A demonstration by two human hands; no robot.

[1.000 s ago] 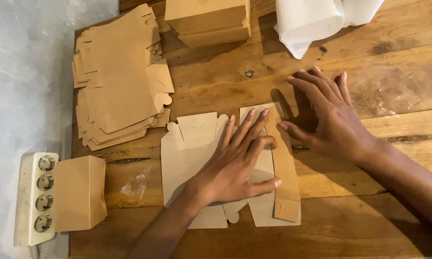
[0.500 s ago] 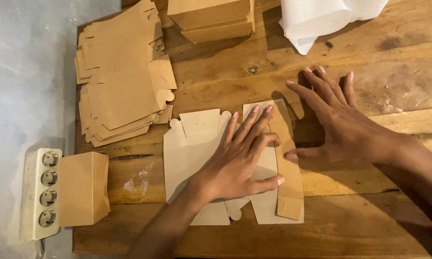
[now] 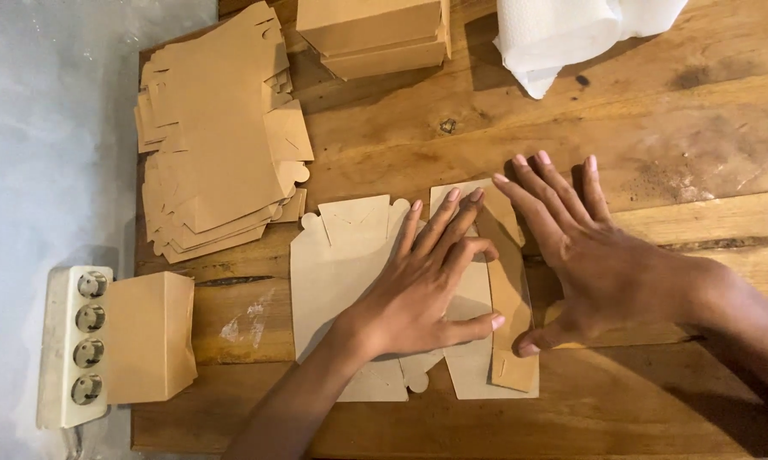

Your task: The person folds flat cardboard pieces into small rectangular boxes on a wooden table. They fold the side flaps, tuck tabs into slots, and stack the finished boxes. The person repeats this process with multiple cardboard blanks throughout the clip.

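A wooden table (image 3: pixel 623 128) fills most of the frame, with grey floor (image 3: pixel 43 128) seen down the left side. A big stack (image 3: pixel 218 140) of flat brown box sheets is laid at the upper left of the table. Folded boxes (image 3: pixel 371 34) are piled at the top middle, and white paper (image 3: pixel 571 30) is seen at the top right. A folded box (image 3: pixel 150 336) and a white power strip (image 3: pixel 73 345) are found at the lower left.

One flat box sheet (image 3: pixel 341 264) is spread out in the lower middle of the frame. It is pale brown card with round tabs on its top and bottom edges. Its long side flap (image 3: pixel 510 298) is on the right and looks partly lifted. The flap's long axis runs up and down the frame.

The left hand (image 3: pixel 422 290) is pressed flat on the middle of the sheet, fingers spread and pointing to the upper right. Nothing is gripped by it. The right hand (image 3: pixel 593 260) is held open just right of the sheet. Its thumb is touching the flap near the bottom, and its fingers are stretched over the flap's top. Nothing is held in it.
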